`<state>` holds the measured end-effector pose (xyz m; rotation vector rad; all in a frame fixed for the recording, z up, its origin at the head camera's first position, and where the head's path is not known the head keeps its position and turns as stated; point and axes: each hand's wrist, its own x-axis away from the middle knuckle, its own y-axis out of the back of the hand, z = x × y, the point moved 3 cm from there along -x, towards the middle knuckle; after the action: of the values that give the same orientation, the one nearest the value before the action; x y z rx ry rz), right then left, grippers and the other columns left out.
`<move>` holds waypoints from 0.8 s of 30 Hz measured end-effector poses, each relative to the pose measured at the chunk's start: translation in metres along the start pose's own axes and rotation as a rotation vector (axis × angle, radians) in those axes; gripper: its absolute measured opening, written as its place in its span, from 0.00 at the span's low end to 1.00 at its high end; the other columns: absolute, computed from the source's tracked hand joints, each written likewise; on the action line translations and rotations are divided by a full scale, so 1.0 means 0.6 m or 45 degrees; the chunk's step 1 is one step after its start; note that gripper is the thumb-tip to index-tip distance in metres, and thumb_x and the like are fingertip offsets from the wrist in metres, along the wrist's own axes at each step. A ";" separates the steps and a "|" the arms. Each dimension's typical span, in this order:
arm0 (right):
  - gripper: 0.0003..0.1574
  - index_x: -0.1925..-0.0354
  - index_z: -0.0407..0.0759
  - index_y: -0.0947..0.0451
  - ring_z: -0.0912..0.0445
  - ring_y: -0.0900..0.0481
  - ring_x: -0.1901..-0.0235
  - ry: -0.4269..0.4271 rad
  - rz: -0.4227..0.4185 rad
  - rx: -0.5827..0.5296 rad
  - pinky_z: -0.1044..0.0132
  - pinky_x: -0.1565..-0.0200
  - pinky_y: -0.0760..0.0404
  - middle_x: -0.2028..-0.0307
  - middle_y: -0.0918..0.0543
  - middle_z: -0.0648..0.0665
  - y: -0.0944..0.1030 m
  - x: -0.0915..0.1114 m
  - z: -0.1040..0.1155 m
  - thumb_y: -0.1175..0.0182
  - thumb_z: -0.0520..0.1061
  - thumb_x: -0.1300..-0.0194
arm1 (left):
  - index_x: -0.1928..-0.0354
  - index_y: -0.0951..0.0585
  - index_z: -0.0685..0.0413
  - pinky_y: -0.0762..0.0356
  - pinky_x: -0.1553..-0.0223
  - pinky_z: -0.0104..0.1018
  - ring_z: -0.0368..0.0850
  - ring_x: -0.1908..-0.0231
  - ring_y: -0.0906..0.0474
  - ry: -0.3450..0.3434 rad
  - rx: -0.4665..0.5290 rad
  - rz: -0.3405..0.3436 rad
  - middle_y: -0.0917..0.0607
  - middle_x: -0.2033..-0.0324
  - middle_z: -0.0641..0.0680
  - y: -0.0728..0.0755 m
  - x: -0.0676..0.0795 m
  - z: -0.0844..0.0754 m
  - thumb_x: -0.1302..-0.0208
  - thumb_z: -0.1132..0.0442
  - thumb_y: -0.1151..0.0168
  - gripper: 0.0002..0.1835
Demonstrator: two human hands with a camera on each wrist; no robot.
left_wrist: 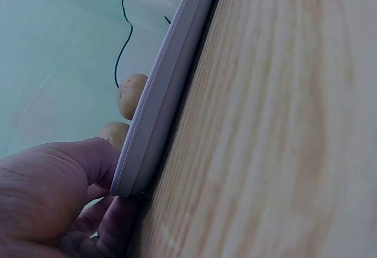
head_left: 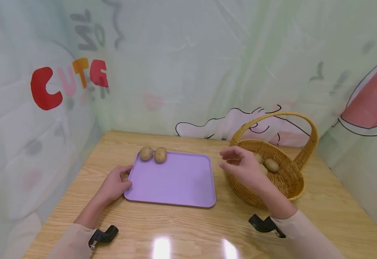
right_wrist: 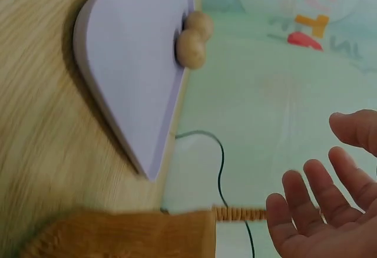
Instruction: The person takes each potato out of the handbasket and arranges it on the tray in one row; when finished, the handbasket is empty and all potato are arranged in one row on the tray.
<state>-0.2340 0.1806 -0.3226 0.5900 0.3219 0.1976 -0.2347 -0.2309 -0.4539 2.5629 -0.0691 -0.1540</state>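
Note:
A purple tray [head_left: 175, 181] lies on the table, with two potatoes, one [head_left: 146, 153] in its back left corner and another [head_left: 160, 155] just right of it. My left hand [head_left: 114, 184] grips the tray's left edge; in the left wrist view the thumb lies at the rim [left_wrist: 154, 102] and the fingers curl below it. Over the left side of a wicker basket [head_left: 244, 192] hovers my right hand [head_left: 244, 166], fingers apart and holding nothing. Potatoes such as one [head_left: 271, 165] lie in the basket, some partly hidden by that hand.
The basket's tall arched handle [head_left: 285, 113] rises at the back right of the wooden table [head_left: 136, 223]. A printed curtain [head_left: 162, 64] hangs behind the table and along both sides. Each wrist wears a black camera mount, like the right one [head_left: 264, 225].

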 end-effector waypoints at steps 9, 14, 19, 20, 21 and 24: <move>0.25 0.46 0.43 0.24 0.52 0.22 0.51 -0.186 -0.042 0.099 0.67 0.55 0.22 0.50 0.20 0.43 0.075 0.009 -0.036 0.35 0.54 0.37 | 0.34 0.31 0.69 0.32 0.77 0.32 0.46 0.75 0.34 -0.006 -0.035 -0.001 0.26 0.45 0.64 0.001 -0.001 0.000 0.46 0.74 0.40 0.34; 0.29 0.44 0.44 0.25 0.51 0.25 0.50 -0.262 -0.041 0.166 0.63 0.52 0.26 0.48 0.21 0.42 0.115 0.005 -0.055 0.37 0.58 0.36 | 0.34 0.31 0.68 0.33 0.77 0.32 0.45 0.76 0.35 -0.001 -0.025 -0.012 0.26 0.46 0.64 0.003 0.000 0.002 0.46 0.74 0.40 0.34; 0.35 0.41 0.40 0.28 0.46 0.26 0.47 -0.306 -0.023 0.266 0.56 0.50 0.28 0.47 0.22 0.38 0.150 -0.002 -0.090 0.38 0.61 0.37 | 0.34 0.32 0.69 0.32 0.77 0.31 0.45 0.74 0.34 -0.002 -0.007 -0.008 0.27 0.46 0.65 0.002 0.001 0.002 0.46 0.75 0.41 0.34; 0.35 0.41 0.39 0.28 0.45 0.26 0.46 -0.318 -0.009 0.278 0.54 0.49 0.28 0.46 0.23 0.37 0.157 -0.003 -0.097 0.38 0.61 0.36 | 0.34 0.32 0.69 0.32 0.77 0.31 0.45 0.74 0.33 -0.001 -0.003 -0.007 0.27 0.46 0.65 0.002 0.001 0.001 0.46 0.75 0.41 0.34; 0.36 0.40 0.39 0.29 0.43 0.27 0.45 -0.332 0.011 0.280 0.52 0.47 0.29 0.45 0.24 0.36 0.163 -0.005 -0.104 0.39 0.61 0.36 | 0.34 0.32 0.69 0.31 0.77 0.31 0.45 0.74 0.33 -0.001 0.001 -0.005 0.27 0.46 0.65 0.001 0.001 0.001 0.46 0.75 0.41 0.34; 0.35 0.40 0.36 0.30 0.40 0.30 0.43 -0.356 0.074 0.310 0.47 0.45 0.32 0.43 0.26 0.33 0.180 -0.010 -0.121 0.39 0.58 0.34 | 0.34 0.32 0.70 0.31 0.76 0.31 0.46 0.74 0.32 -0.004 0.002 -0.005 0.27 0.46 0.64 0.001 0.000 -0.001 0.46 0.75 0.41 0.34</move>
<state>-0.2752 0.3042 -0.3161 0.8580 0.0575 0.1297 -0.2344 -0.2311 -0.4533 2.5647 -0.0659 -0.1595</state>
